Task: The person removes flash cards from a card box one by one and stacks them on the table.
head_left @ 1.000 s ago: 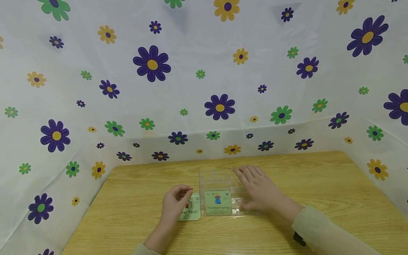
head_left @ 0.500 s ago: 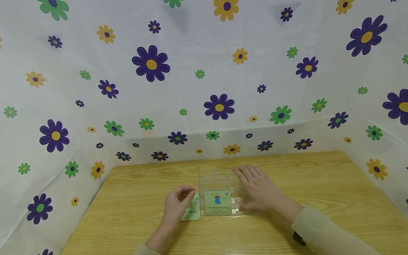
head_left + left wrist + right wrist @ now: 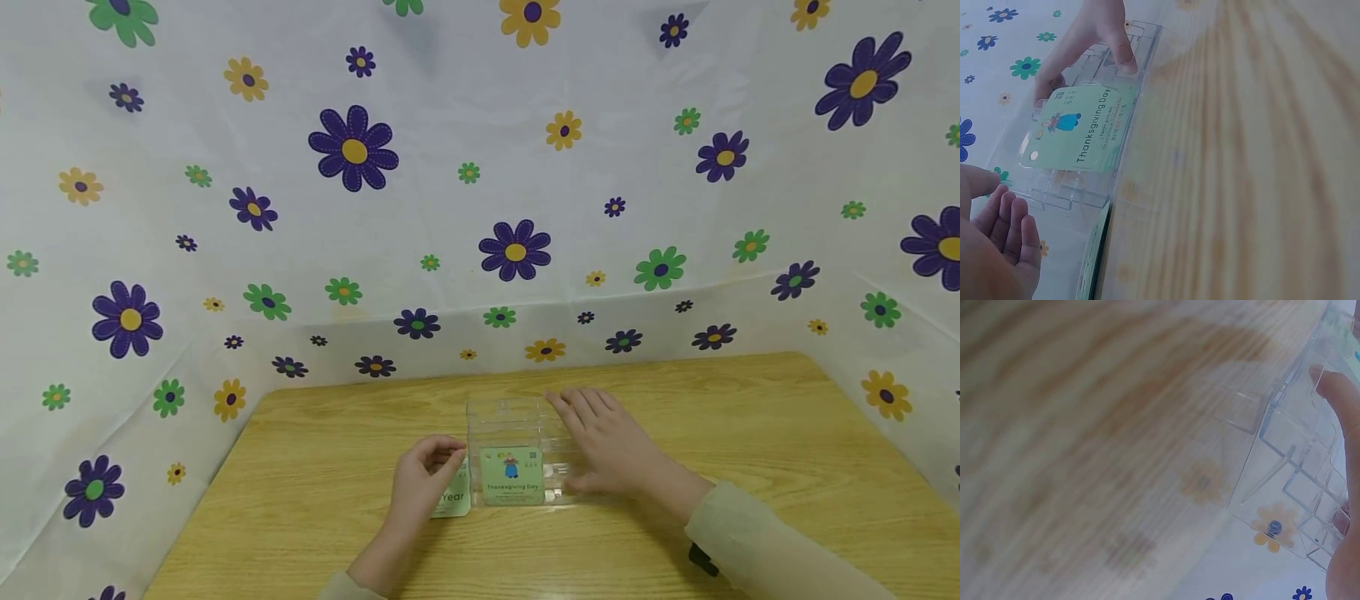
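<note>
A clear plastic stepped rack (image 3: 504, 414) stands mid-table. In its left section leans a green card (image 3: 512, 476) printed "Thanksgiving Day". My right hand (image 3: 603, 442) grips the rack's right section, the thumb low at the front and the fingers towards the back, as the right wrist view also shows. My left hand (image 3: 429, 475) hovers just left of the rack with loosely curled fingers, thumb near the fingertips; nothing shows in it. Below it another green card (image 3: 454, 498), its visible print reading "Year", lies on the table beside the rack, partly hidden by the hand.
The wood-grain table (image 3: 330, 450) runs back to a white flower-print cloth (image 3: 442, 208) that rises behind it and along both sides. A small black object (image 3: 702, 559) shows under the right sleeve (image 3: 757, 533).
My left hand has slid slightly right towards the rack, covering more of the lower green card. The right hand, the rack and both cards stay in place.
</note>
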Motion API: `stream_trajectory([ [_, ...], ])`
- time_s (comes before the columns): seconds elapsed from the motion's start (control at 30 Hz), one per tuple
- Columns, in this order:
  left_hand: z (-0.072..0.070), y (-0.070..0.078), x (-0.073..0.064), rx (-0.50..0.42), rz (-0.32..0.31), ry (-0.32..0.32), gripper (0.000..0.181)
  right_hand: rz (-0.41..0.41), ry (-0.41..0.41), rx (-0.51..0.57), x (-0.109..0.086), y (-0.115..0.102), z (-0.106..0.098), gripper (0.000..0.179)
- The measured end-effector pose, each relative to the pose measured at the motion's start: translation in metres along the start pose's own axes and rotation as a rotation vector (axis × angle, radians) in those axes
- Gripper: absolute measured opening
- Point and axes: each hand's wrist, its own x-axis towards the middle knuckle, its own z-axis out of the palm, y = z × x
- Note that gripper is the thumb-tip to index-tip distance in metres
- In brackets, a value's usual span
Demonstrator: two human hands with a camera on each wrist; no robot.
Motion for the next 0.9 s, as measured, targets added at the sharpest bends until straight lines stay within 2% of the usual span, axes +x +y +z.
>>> stream_trajectory([
  [0.9,0.014,0.002,-0.001,0.003,0.068,-0.022,0.012,0.007,-0.027,0.013,0.000,0.000,0.001,0.130],
])
